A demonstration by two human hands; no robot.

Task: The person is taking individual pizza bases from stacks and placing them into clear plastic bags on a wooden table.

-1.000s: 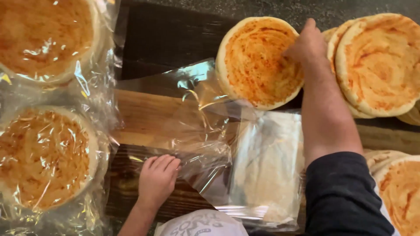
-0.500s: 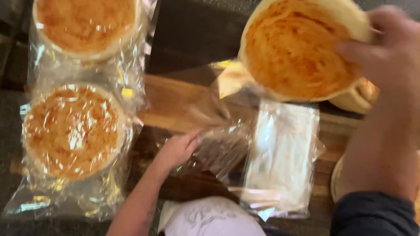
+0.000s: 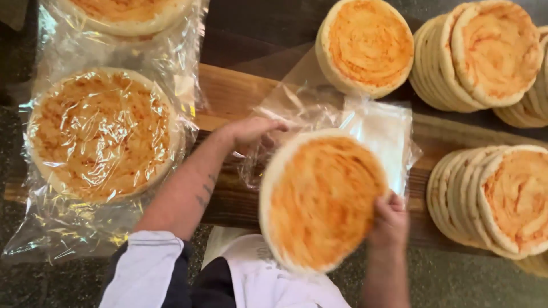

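The right hand (image 3: 390,219) grips a round flatbread (image 3: 321,199) by its lower right edge, fingers curled over the rim, and holds it tilted above the near side of the bench (image 3: 228,94). The flatbread is pale at the rim and orange with sauce across its face; it looks slightly blurred. The left hand (image 3: 251,130) rests on the mouth of a clear plastic bag (image 3: 297,111), fingers bent and pinching the crinkled film just beside the upper left edge of the flatbread. Part of the bag lies under the flatbread and spreads out toward a stack of flat empty bags (image 3: 385,134) to the right, which sits on the wooden board.

To the left, a bagged flatbread (image 3: 100,134) lies flat in shiny clear wrap, and a second bagged one (image 3: 128,14) sits above it, cut off by the top edge of the view. At the far side of the bench, a single unwrapped flatbread (image 3: 365,45) leans up on edge. To its right stands a row of sauced flatbreads (image 3: 476,57) set on edge, overlapping each other. A second such row (image 3: 491,199) stands at the right, near the right hand but apart from it. The person's white and dark sleeve (image 3: 151,274) shows at the bottom
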